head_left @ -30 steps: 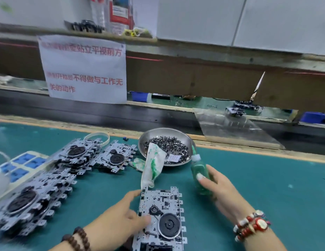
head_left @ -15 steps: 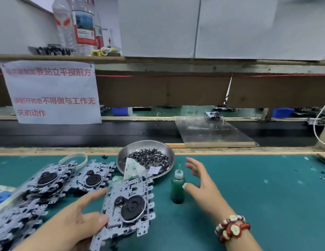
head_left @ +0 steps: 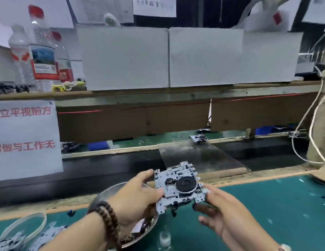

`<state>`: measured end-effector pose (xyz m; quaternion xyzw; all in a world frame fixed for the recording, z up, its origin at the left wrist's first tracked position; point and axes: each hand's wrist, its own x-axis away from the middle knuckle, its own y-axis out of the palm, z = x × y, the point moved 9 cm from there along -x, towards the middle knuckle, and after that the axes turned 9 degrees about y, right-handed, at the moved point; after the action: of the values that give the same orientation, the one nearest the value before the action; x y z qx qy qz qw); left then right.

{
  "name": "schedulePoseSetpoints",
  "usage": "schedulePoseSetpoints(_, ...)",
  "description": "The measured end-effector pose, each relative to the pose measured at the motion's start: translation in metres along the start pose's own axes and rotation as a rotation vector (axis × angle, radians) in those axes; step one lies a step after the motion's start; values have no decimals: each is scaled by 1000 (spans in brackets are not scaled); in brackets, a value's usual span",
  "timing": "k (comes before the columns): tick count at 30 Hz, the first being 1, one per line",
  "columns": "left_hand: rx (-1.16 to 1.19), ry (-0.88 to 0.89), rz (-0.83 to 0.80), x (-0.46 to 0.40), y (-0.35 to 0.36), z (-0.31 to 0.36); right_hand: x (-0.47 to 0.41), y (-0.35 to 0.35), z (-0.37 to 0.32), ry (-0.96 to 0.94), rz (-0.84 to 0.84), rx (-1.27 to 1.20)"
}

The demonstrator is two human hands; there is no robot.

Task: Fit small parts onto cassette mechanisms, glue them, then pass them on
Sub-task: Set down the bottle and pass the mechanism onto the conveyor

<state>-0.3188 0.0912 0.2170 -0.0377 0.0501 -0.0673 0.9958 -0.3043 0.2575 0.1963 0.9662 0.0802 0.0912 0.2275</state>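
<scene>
Gripping the silver cassette mechanism with its black round flywheel [head_left: 179, 185] at its left edge, left hand [head_left: 138, 194] lifts it above the green desk [head_left: 267, 205]; right hand [head_left: 223, 212] fingers [head_left: 203, 207] curl under its right corner.

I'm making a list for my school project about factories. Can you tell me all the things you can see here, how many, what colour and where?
cassette mechanism: one held up, silver with a black wheel, centre
more mechanisms: at least two, silver and black, on the far bench; a few more, blurred, at the bottom left
metal bowl: one, silver, under the left wrist
tape ring: one, pale, bottom left on the green mat
water bottles: at least two, clear with red labels, shelf at upper left
paper sign: one, white with red writing, left
blue bins: at least two, far bench
left hand: grips the mechanism's left edge, brown bead bracelet
right hand: grips the mechanism's right corner
</scene>
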Motion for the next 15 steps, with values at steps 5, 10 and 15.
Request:
schedulePoseSetpoints(5,-81,-55,1,-83,10,-22,-52,-31,-11,86,107,-39)
schedulePoseSetpoints(10,-312,-66,-18,-162,15,-49,-113,-58,-10,100,210,161)
schedulePoseSetpoints(15,-315,-90,-34,-212,36,-64,-164,-92,-22,78,424,445)
